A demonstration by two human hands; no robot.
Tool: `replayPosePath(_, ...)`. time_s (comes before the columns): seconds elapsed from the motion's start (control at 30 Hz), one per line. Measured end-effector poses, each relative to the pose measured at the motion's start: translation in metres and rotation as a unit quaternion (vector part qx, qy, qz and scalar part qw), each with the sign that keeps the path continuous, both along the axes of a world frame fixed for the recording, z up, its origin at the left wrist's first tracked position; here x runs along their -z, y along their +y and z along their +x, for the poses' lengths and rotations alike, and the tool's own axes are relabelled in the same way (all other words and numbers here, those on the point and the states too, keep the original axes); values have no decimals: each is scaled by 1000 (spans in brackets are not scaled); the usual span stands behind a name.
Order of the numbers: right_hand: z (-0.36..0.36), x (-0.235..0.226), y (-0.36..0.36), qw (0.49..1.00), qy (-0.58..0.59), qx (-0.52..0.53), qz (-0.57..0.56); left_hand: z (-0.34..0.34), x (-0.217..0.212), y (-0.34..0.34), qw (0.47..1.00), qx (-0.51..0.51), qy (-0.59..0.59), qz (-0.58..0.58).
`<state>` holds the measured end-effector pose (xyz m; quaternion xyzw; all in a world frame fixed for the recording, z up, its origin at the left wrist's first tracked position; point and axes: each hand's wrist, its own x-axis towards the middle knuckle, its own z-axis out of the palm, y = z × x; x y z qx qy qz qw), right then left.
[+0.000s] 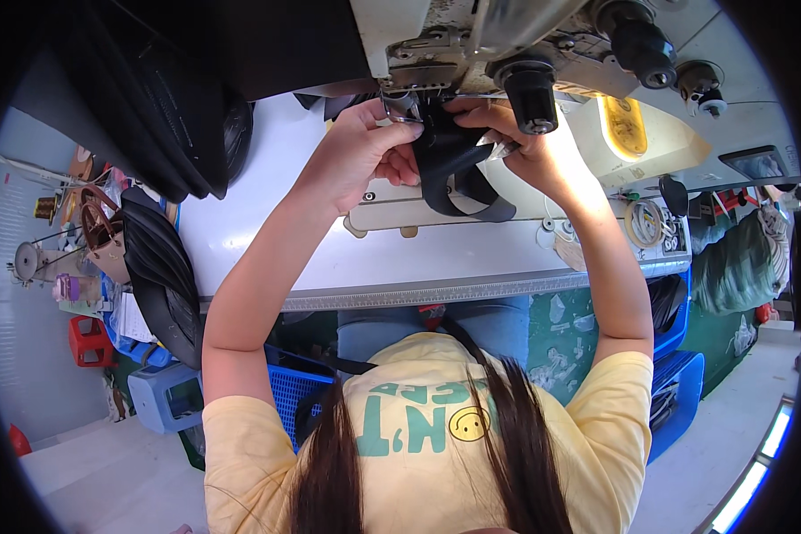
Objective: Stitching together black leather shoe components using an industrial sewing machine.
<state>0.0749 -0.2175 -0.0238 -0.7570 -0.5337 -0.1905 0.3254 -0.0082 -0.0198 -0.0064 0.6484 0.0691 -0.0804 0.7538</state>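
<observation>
Under the head of a sewing machine (436,62), a black strap-like piece (454,151) hangs in a loop toward me over the machine's bed (392,214). My left hand (365,147) is closed at the piece's left edge, thumb and forefinger pinched beside a shiny metal part (402,108) near the needle. My right hand (516,142) grips the same piece from its right side, fingers bent over it. A small silver metal tool (500,148), its kind unclear, shows in that hand. The machine hides the far end of the black piece.
Black curved pieces (160,267) drape over the table's left edge, with more (169,116) piled farther back. A ruler strip (418,292) runs along the front edge. Tape rolls (645,222) lie at right. Blue crates (676,392) and a blue stool (165,396) stand below.
</observation>
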Motion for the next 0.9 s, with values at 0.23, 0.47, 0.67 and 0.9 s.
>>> replayPosePath(0.23, -4, 3, -4, 996, 56, 7, -74, -1, 3, 2, 1000, 10, -6, -11)
replayPosePath(0.47, -11, 1, -4, 998, 11, 25, -65, -1, 9, -1, 1000, -7, -21, -15)
replayPosePath(0.67, -16, -7, -1, 997, -34, 29, -66, -8, 19, 0, 999, -22, -34, -33)
replayPosePath(0.9, -21, -5, 4, 995, -98, 20, -6, -28, 57, -11, 989, -103, -96, -52)
